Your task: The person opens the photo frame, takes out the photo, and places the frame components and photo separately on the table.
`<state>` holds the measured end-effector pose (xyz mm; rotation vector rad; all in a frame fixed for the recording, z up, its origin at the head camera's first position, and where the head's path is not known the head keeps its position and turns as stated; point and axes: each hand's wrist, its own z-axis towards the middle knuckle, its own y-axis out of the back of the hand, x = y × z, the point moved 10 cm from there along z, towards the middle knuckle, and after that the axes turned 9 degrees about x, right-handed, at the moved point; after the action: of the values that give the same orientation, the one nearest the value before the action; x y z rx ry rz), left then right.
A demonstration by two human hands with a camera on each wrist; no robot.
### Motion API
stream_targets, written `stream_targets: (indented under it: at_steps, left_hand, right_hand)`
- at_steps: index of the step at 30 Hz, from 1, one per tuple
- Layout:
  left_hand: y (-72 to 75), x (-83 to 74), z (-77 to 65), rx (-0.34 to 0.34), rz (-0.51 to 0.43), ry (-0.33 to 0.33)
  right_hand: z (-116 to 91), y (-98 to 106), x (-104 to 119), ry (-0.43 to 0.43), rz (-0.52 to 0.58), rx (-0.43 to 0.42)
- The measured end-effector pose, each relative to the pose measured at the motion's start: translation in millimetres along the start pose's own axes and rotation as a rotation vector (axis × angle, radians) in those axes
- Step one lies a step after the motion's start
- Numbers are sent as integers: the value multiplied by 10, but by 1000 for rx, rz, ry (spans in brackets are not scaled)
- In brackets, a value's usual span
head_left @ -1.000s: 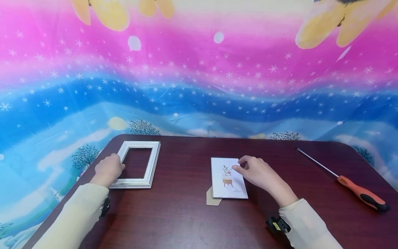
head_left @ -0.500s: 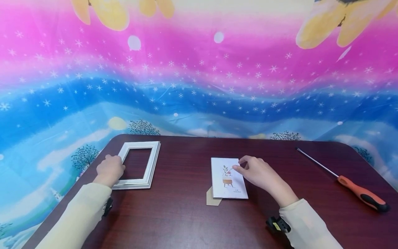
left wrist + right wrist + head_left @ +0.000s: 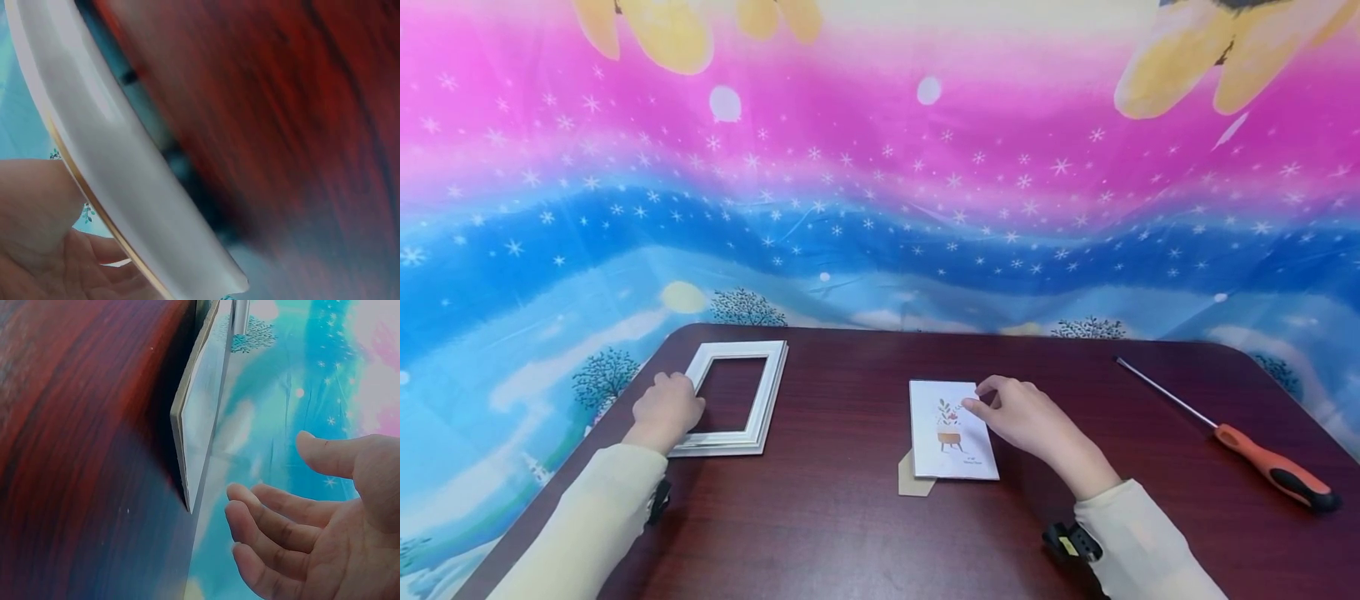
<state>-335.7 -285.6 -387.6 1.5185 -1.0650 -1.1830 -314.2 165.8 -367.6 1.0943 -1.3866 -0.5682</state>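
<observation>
A white rectangular picture frame lies at the left of the table, with dark tabletop showing through its opening. On its left side my left hand grips the rim, and the left wrist view has the fingers partly hidden behind the white moulding. Right of the middle lies a white card printed with a potted plant, on a backing board whose tan stand sticks out at the lower left. Beside the card's upper right edge is my right hand; in the right wrist view its loosely bent fingers hold nothing.
An orange and black screwdriver lies slanting at the right of the dark red wooden table. Behind the far edge hangs a pink and blue snowflake cloth. Each wrist wears a black camera, such as the right one.
My left hand and the picture frame have shifted very slightly since a second ago. The right hand, the card and the screwdriver look unmoved.
</observation>
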Motion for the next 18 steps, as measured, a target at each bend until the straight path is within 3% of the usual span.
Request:
stream_targets:
  at_steps: [8, 18]
  left_hand:
    - [87, -58, 7, -54, 24, -40]
    - [259, -446, -168, -215, 37, -165]
  right_hand:
    - [-10, -5, -5, -27, -22, 4]
    - [-13, 15, 9, -21, -26, 3]
